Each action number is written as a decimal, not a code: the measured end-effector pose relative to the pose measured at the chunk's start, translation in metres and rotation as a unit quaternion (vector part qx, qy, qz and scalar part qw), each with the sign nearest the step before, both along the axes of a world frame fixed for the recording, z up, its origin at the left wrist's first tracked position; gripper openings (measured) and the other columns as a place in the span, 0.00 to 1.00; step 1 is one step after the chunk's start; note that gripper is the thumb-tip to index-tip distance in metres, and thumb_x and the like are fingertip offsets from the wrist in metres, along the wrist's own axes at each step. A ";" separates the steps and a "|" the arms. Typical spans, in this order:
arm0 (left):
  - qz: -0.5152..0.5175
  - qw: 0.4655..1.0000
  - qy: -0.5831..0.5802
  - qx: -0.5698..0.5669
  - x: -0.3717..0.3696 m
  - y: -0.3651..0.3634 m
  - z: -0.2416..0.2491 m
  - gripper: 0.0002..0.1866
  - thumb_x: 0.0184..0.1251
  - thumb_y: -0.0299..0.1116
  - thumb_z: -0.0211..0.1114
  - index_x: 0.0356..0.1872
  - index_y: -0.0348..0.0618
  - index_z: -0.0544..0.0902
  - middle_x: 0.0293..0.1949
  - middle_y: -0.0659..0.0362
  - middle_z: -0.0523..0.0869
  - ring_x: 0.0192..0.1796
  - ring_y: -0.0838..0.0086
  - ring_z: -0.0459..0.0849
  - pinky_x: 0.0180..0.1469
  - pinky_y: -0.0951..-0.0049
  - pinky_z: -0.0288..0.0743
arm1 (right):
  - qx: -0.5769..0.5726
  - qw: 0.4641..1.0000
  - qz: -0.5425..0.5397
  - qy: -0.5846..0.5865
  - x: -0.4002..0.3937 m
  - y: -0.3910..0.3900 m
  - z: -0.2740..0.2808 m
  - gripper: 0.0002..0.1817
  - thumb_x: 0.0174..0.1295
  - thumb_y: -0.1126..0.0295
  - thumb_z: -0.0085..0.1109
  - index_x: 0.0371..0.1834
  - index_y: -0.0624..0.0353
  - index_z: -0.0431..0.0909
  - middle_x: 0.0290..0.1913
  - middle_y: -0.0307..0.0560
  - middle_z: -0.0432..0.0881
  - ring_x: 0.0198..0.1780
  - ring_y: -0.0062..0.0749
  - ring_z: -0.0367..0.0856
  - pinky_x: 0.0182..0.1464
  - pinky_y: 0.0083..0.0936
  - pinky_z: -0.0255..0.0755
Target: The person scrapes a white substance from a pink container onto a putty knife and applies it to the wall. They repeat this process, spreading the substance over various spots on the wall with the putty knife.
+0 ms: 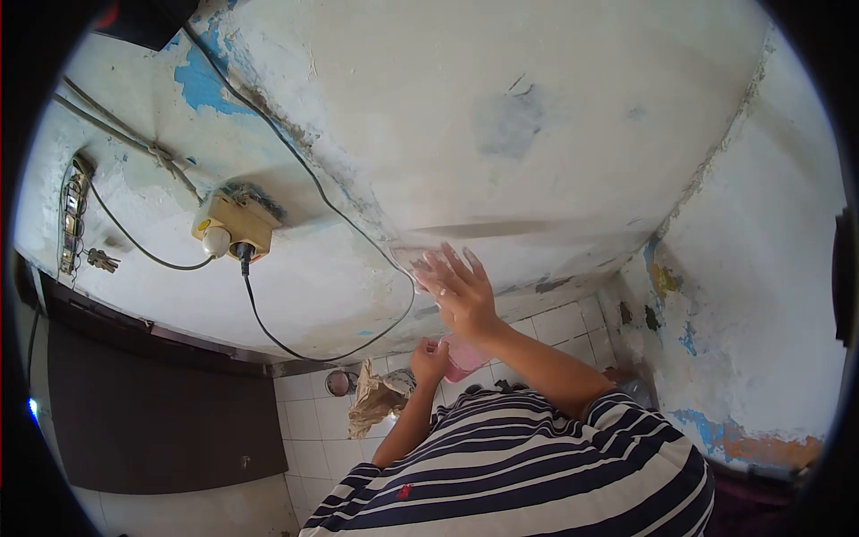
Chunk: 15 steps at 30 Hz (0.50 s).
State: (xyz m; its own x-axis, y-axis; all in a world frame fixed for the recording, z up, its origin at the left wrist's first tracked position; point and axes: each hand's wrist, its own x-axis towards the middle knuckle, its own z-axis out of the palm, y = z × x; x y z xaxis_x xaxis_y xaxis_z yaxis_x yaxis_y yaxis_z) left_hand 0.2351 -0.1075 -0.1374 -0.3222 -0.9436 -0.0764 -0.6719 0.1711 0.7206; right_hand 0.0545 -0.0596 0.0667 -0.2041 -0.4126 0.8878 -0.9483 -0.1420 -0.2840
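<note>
My right hand (pixel 458 291) lies flat against the worn white wall (pixel 537 134), fingers spread. A small greyish patch shows under its fingertips; I cannot tell what it is. Just below it, my left hand (pixel 429 358) grips a pink container (pixel 465 360), held close to the wall. My striped shirt (pixel 537 474) fills the bottom of the view, and both forearms reach out from it.
A wooden socket box (pixel 234 224) with a plug and a black cable (pixel 268 331) hangs on the wall at the left, near a switch strip (pixel 72 215) and keys (pixel 101 261). On the white tiled floor (pixel 309 430) lie a crumpled brown paper bag (pixel 376 398) and a small round tin (pixel 338 382). A dark panel (pixel 161 421) stands at the left.
</note>
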 end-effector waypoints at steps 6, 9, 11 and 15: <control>0.015 1.000 -0.004 0.003 0.000 0.013 0.006 0.17 0.56 0.44 0.74 0.34 0.39 0.86 0.31 0.47 0.90 0.36 0.52 0.90 0.42 0.56 0.82 | -0.208 0.975 -0.083 -0.008 -0.081 0.024 0.099 0.21 0.66 0.74 0.55 0.62 0.58 0.84 0.65 0.55 0.84 0.71 0.57 0.78 0.70 0.51 0.68; 0.007 1.000 -0.001 0.004 -0.007 0.012 0.008 0.17 0.58 0.44 0.74 0.34 0.38 0.86 0.31 0.48 0.90 0.36 0.54 0.91 0.42 0.58 0.82 | -0.213 0.963 -0.162 0.020 -0.120 0.007 0.116 0.25 0.64 0.73 0.56 0.65 0.54 0.84 0.70 0.54 0.80 0.73 0.57 0.76 0.69 0.50 0.67; -0.004 1.000 0.002 0.003 -0.011 0.011 0.007 0.17 0.60 0.43 0.74 0.35 0.38 0.85 0.31 0.48 0.90 0.36 0.56 0.91 0.42 0.60 0.82 | -0.168 0.975 -0.148 0.009 -0.111 -0.002 0.109 0.26 0.62 0.73 0.55 0.65 0.47 0.85 0.71 0.52 0.79 0.73 0.57 0.74 0.69 0.51 0.67; -0.010 1.000 0.006 -0.002 -0.017 0.013 0.014 0.17 0.58 0.43 0.74 0.35 0.38 0.85 0.31 0.47 0.90 0.36 0.54 0.91 0.42 0.59 0.82 | -0.052 0.997 -0.047 0.028 -0.049 -0.014 0.026 0.25 0.63 0.79 0.58 0.61 0.42 0.87 0.71 0.44 0.79 0.75 0.47 0.74 0.72 0.49 0.67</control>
